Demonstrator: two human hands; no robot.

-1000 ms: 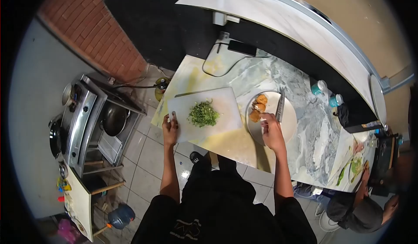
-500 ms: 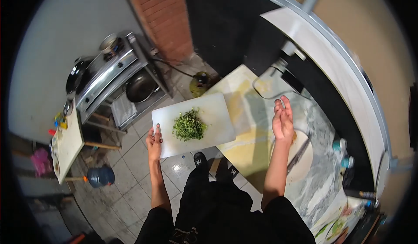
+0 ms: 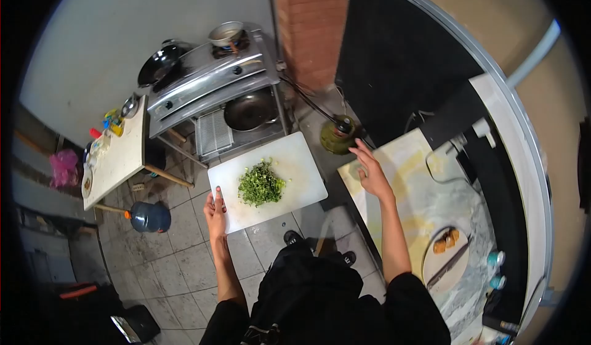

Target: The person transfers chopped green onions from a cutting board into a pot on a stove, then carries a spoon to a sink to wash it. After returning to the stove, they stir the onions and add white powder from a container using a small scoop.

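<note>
My left hand [image 3: 215, 217] grips the left edge of a white cutting board [image 3: 303, 169], thumb on top and fingers partly hidden beneath. A heap of chopped green herbs [image 3: 260, 183] lies near the board's middle, with a few bits scattered to its right. The board is held out over the tiled floor. To the right of it, my right hand [image 3: 372, 175] is raised with nothing in it, fingers stretched out and slightly bent, near the corner of the marble counter [image 3: 400, 206].
Ahead stands a metal stove [image 3: 212, 80] with a wok [image 3: 161, 64] and a pot [image 3: 226, 32] on top. A pan [image 3: 249, 112] rests on its lower shelf. A gas cylinder [image 3: 335, 140] stands right of it. A knife [image 3: 448, 263] lies on a round plate [image 3: 458, 276] with browned pieces.
My view has turned toward the stove, which now appears nearer. The board stays in my left hand. My right hand has swung left and no longer covers part of the plate.
</note>
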